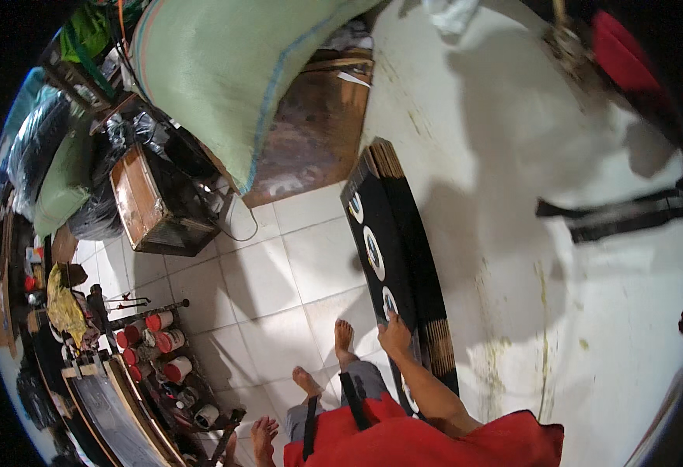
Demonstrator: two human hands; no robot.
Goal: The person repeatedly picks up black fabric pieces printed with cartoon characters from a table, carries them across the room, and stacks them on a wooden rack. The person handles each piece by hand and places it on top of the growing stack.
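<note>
My right hand (394, 336) is at the near part of a long stack of black panels (392, 226), whose brown layered edges show. Its index finger is stretched out and touches one of the round white printed patches (389, 302) along the panel's side. No separate object shows in that hand. My left hand (264, 436) hangs low at the bottom edge, fingers apart and holding nothing visible, beside the wooden-framed rack. Part of it is cut off by the picture's edge.
A big pale green sack (217, 70) leans over a brown board (310, 124). A wooden box (143, 198) stands at the left. Below it are several red-and-white jars (166, 340) and a framed screen (116, 405). My bare feet (344, 335) stand on white tiles (264, 272), left of the panels.
</note>
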